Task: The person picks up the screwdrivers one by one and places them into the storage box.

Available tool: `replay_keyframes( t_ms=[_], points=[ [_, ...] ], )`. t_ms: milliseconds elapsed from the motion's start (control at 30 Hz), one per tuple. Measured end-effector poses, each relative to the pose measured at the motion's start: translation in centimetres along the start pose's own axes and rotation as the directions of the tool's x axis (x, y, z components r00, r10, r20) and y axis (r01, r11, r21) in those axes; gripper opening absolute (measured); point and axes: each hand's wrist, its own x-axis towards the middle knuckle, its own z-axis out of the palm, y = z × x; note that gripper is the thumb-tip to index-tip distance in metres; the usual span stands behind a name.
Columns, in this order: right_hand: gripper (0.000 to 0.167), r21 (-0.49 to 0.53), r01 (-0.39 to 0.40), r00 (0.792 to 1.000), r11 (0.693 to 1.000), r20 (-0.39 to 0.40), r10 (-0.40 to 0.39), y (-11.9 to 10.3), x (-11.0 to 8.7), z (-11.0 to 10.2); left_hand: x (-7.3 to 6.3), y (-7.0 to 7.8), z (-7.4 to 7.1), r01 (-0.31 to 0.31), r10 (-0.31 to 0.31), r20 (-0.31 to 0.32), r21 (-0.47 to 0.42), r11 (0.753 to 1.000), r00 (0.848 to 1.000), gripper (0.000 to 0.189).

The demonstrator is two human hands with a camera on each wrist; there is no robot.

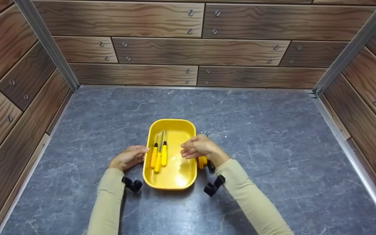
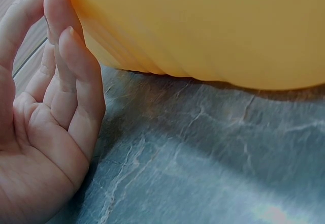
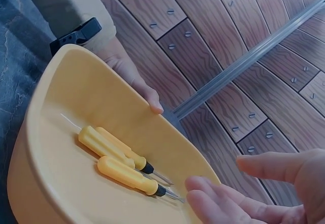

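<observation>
A yellow oblong tray [image 1: 179, 135] stands on the dark table. Inside, toward its left side, lie three screwdrivers [image 1: 164, 156] with yellow handles, two showing black collars, their metal shafts pointing to the far end. My left hand [image 1: 129, 158] pinches the tray's left rim, thumb on top and fingers against the outer wall, as the left wrist view also shows. Over the right rim hovers my right hand [image 1: 204, 148], thumb apart from the loosely bent fingers, with nothing in it. Beside the tray, partly hidden under that hand, are more yellow-handled tools [image 1: 202, 162].
A dark handle [image 1: 211, 166] lies by the tools at the tray's right. Wood-patterned walls [image 1: 162, 52] with metal corner strips enclose the marbled grey table [image 1: 266, 130] at the back and both sides. Black camera mounts [image 1: 214, 186] stick out from both wrists.
</observation>
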Motion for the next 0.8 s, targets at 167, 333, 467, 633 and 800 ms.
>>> replay_keyframes(
  t_ms=[167, 333, 467, 633, 800],
  points=[
    [0.037, -0.014, 0.014, 1.0, 1.0, 0.002, -0.014, 0.1, -0.2, -0.5, 0.0, -0.1, -0.1, -0.009, 0.009, 0.012, -0.006, 1.0, 1.0, 0.014],
    [0.037, -0.013, 0.023, 1.0, 1.0, -0.012, -0.024, 0.4, -0.2, -1.3, -0.1, -0.1, -0.1, -0.008, 0.008, 0.015, -0.01, 1.0, 1.0, 0.014],
    [0.037, 0.008, 0.022, 0.999, 1.0, -0.028, -0.021, 0.8, -0.2, -2.1, -0.1, -0.1, -0.1, -0.006, 0.006, 0.013, -0.004, 1.0, 1.0, 0.013],
    [0.034, 0.036, 0.03, 0.999, 0.999, -0.032, -0.029, 1.0, -0.4, -2.9, -0.1, -0.1, -0.1, -0.006, 0.006, 0.017, -0.01, 1.0, 1.0, 0.013],
    [0.037, 0.041, 0.046, 0.998, 0.998, -0.037, -0.044, 1.5, -0.7, -3.7, -0.1, -0.1, -0.2, -0.006, 0.006, 0.024, -0.007, 1.0, 1.0, 0.014]
  ],
)
